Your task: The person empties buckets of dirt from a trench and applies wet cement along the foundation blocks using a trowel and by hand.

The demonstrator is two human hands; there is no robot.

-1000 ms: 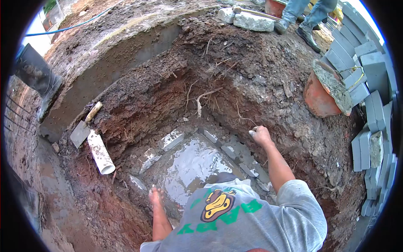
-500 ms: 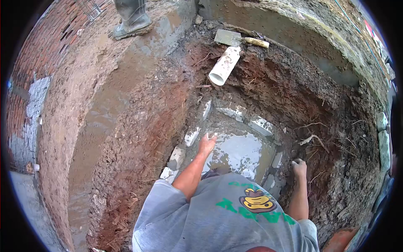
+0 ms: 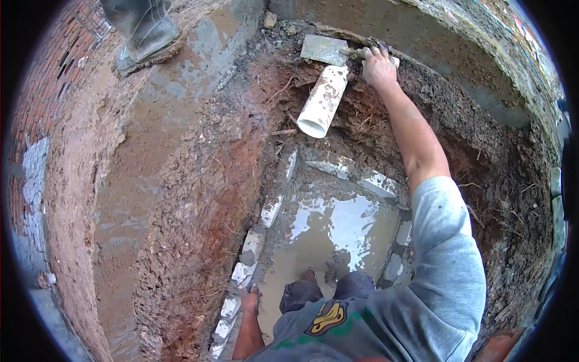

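At the top of the pit, my right hand (image 3: 380,67) is closed round the handle of a trowel. The trowel's flat rectangular blade (image 3: 324,49), smeared with mortar, lies on the dirt to the left of that hand. Just below the blade a white plastic pipe (image 3: 322,104) sticks out of the soil, its open end facing down toward the pit. My left hand (image 3: 249,300) rests low at the left against the row of white-grey bricks (image 3: 243,273), thumb apart from the fingers and nothing seen in it.
Muddy water (image 3: 313,247) covers the pit floor, and my legs stand in it. More bricks (image 3: 379,183) edge the far side. Steep soil walls with roots (image 3: 368,125) surround me. Another person's rubber boot (image 3: 145,36) stands on the upper left ledge, near a brick wall (image 3: 42,90).
My right hand has gone from the pit's right side up to the trowel handle and gripped it. My left hand has moved back down the left brick row. My body leans forward.
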